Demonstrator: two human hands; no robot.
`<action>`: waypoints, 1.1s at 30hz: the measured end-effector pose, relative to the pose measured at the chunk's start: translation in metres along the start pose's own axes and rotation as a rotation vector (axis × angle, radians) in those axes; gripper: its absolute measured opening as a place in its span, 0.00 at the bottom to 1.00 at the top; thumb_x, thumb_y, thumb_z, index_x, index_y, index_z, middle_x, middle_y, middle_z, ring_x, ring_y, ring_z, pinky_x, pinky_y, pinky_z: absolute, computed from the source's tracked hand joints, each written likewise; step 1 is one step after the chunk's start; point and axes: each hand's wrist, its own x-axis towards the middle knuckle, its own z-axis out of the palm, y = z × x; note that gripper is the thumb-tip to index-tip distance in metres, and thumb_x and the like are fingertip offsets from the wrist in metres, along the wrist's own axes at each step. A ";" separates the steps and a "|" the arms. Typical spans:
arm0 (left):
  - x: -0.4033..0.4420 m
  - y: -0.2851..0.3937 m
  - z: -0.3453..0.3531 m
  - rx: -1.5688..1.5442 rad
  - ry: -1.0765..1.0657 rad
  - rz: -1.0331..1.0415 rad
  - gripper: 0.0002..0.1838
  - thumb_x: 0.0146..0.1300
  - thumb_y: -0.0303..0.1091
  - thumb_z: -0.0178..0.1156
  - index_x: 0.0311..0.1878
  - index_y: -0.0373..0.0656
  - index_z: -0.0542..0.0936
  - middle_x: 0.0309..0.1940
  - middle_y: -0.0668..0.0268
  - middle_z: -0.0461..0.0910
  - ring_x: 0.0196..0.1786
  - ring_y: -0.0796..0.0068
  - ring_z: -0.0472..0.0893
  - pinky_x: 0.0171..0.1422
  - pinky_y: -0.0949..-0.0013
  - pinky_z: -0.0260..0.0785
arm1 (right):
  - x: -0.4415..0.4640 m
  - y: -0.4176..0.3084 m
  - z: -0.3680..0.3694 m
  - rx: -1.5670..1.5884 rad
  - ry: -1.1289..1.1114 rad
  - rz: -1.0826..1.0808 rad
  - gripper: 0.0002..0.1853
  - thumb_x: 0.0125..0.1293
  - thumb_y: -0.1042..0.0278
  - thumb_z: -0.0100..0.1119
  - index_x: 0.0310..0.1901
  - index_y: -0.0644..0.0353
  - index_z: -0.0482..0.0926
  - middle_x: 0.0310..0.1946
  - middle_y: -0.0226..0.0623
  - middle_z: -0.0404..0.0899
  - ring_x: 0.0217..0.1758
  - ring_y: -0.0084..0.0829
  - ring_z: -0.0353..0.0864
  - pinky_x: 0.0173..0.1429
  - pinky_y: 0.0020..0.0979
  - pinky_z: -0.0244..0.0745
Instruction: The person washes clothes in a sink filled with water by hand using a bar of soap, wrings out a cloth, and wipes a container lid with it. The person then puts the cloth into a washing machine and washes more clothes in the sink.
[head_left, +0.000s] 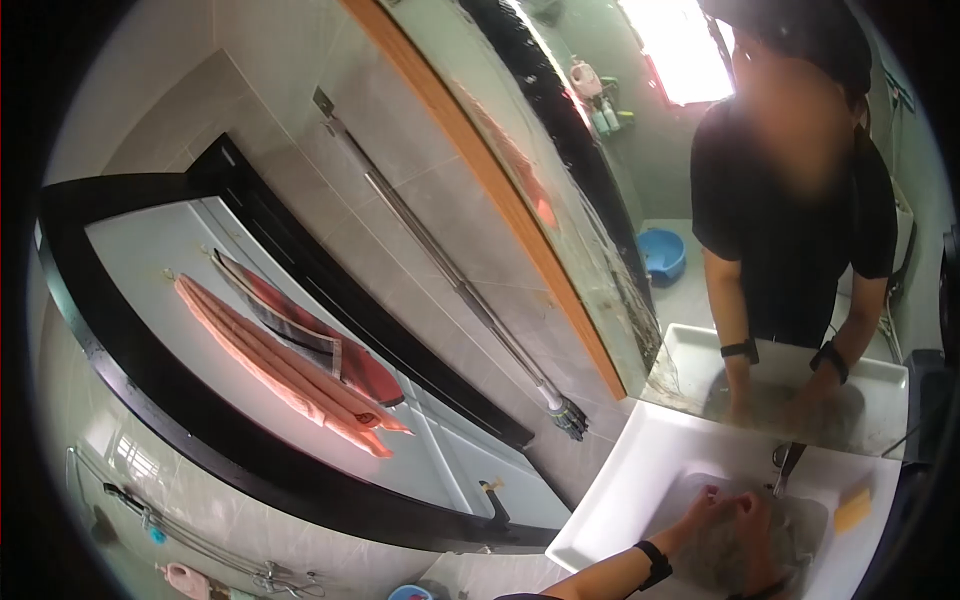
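Note:
My left hand (706,505) is over the white washbasin (610,500), its fingers curled inward. Close beside it on the right, my right hand (752,517) is also curled, fingertips turned toward the left hand. What the fingers hold, if anything, is too small and blurred to make out. Below both hands the basin's hollow looks grey, and I cannot tell whether that is murky water or soaked cloth. A tap (782,478) stands at the basin's back, just beyond my right hand. On the right rim lies a yellow sponge-like block (853,510).
A mirror (660,150) above the basin reflects a person in dark clothes. Left of it, a long-handled brush or mop (450,270) leans on the tiled wall. A pink towel (290,360) and a dark-red cloth (330,345) hang on the door (150,240).

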 end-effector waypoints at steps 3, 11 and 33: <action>-0.014 0.013 0.005 0.655 -0.313 0.231 0.16 0.69 0.41 0.47 0.54 0.43 0.72 0.44 0.60 0.77 0.48 0.71 0.76 0.53 0.67 0.68 | -0.002 0.001 0.003 0.192 0.222 0.089 0.11 0.49 0.72 0.63 0.36 0.64 0.78 0.33 0.44 0.79 0.35 0.42 0.78 0.42 0.37 0.72; -0.019 0.087 0.005 0.952 -0.446 0.397 0.20 0.70 0.44 0.43 0.57 0.43 0.70 0.51 0.54 0.76 0.55 0.64 0.74 0.61 0.63 0.64 | 0.004 0.033 0.015 -0.098 0.220 0.068 0.07 0.52 0.72 0.63 0.33 0.65 0.78 0.31 0.39 0.79 0.34 0.32 0.78 0.38 0.33 0.74; -0.100 0.152 -0.027 0.698 -0.026 0.589 0.21 0.54 0.38 0.59 0.52 0.45 0.71 0.54 0.56 0.72 0.59 0.53 0.69 0.63 0.56 0.60 | -0.041 0.077 -0.011 0.305 0.052 -0.076 0.09 0.53 0.78 0.57 0.38 0.61 0.75 0.31 0.36 0.75 0.34 0.31 0.76 0.39 0.32 0.75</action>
